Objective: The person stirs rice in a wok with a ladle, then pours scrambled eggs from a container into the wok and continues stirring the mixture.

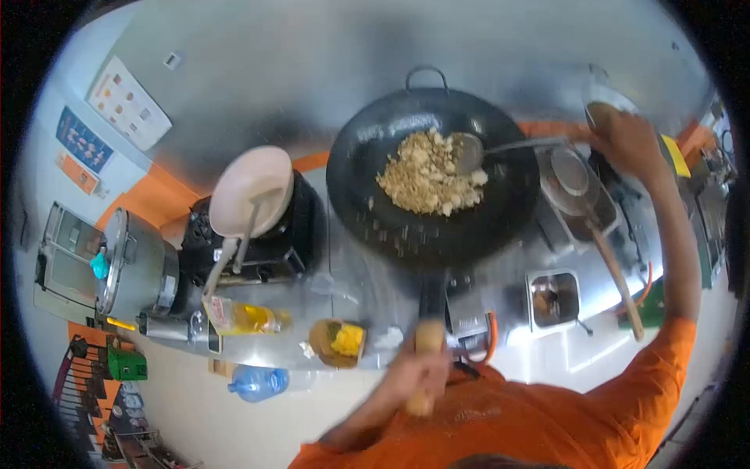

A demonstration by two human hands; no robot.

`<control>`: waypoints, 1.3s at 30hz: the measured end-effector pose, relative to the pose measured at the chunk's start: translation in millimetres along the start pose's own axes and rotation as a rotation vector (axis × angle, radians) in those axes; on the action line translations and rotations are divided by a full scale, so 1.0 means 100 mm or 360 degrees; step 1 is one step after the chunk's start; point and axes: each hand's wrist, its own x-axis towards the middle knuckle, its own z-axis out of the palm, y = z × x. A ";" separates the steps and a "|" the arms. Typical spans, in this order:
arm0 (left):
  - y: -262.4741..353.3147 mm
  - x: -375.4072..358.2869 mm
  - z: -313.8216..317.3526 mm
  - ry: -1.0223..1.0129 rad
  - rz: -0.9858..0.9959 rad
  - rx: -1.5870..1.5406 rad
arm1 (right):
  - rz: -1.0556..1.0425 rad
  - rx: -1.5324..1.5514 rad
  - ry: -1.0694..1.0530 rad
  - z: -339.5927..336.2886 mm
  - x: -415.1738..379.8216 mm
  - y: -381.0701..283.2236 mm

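Observation:
A big black wok (363,203) is in front of me, its wooden handle (429,338) pointing toward my body. My left hand (410,377) is wrapped round that handle. Out to the right, my right hand (631,146) grips a ladle (467,155) by the end of its long metal shaft. The round ladle head rests against fried rice (426,176) heaped in the far half of the wok. The rice looks brownish with paler clumps, and a few loose grains are scattered below it.
On the left burner sits a pink pan (223,184) with a utensil inside. A bottle of yellow oil (254,318) and a bowl of yellow food (336,344) are at the counter's front. A wooden-handled strainer (617,277) lies right of the wok; a large pot (133,266) stands far left.

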 end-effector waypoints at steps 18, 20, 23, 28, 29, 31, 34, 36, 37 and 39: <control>-0.81 0.03 -0.16 0.0634 0.0066 0.0612 | -0.0005 0.0259 -0.0321 0.05 -0.04 -0.39; -0.34 0.27 -0.06 0.0384 0.0048 0.0452 | -0.0127 0.0020 -0.0201 0.43 -0.03 -0.18; -0.55 0.21 -0.02 0.0436 0.0194 0.0401 | -0.0169 0.0208 -0.0250 0.10 -0.19 -0.21; -0.47 0.33 -0.10 0.0461 0.0161 0.0379 | -0.0264 0.0687 -0.1177 -0.42 0.11 -0.43; -0.48 0.37 -0.11 0.0445 0.0152 0.0376 | -0.0421 0.0787 -0.1164 -0.34 0.12 -0.56; -0.51 0.49 -0.22 0.0433 0.0154 0.0356 | -0.0579 0.0882 -0.1177 0.08 0.02 -0.76; -0.56 0.55 -0.28 0.0425 0.0160 0.0343 | -0.0467 0.0920 -0.0864 0.56 -0.16 -0.84; -0.53 0.61 -0.24 0.0412 0.0171 0.0320 | -0.0490 0.1024 -0.1195 0.21 -0.20 -0.74; -0.55 0.65 -0.22 0.0456 0.0186 0.0341 | -0.0502 0.1014 -0.1205 0.30 -0.18 -0.85; -0.68 0.61 -0.24 0.0530 0.0152 0.0342 | -0.0410 0.1070 -0.0853 0.57 -0.34 -1.24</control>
